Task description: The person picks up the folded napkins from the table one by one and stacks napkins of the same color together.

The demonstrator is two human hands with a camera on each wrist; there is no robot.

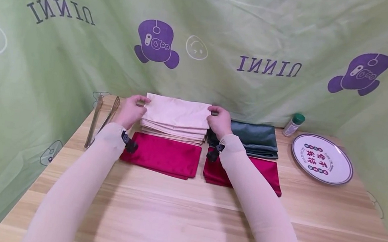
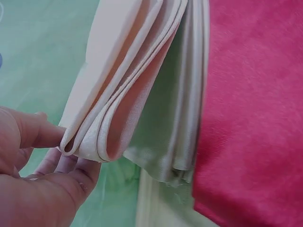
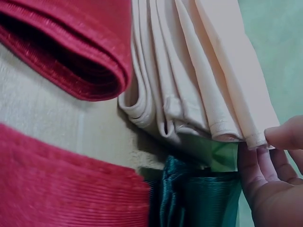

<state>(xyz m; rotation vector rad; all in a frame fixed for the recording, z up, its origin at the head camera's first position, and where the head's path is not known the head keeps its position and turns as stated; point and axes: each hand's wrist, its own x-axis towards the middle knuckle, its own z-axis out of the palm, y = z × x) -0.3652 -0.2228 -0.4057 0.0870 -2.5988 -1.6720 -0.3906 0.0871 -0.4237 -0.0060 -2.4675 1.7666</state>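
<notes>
Cloth of pale-cream folded fabric [image 1: 177,111] tops a matching folded stack [image 1: 174,132], behind folded crimson satiny cloth [image 1: 164,155]. Left hand [image 1: 130,112] pinches the cream cloth's left end, right hand [image 1: 220,123] its right end, thumbs and fingers nearly closed.

The cream cloth [image 1: 177,113] presents as smooth fabric, the red cloth [image 1: 164,153] as satiny and finely ribbed, the dark green cloth [image 1: 259,137] as glossy, the tabletop [image 1: 180,228] as smooth wood grain, the plate [image 1: 339,165] as glossy, and the backdrop [image 1: 214,14] as creased fabric.
</notes>
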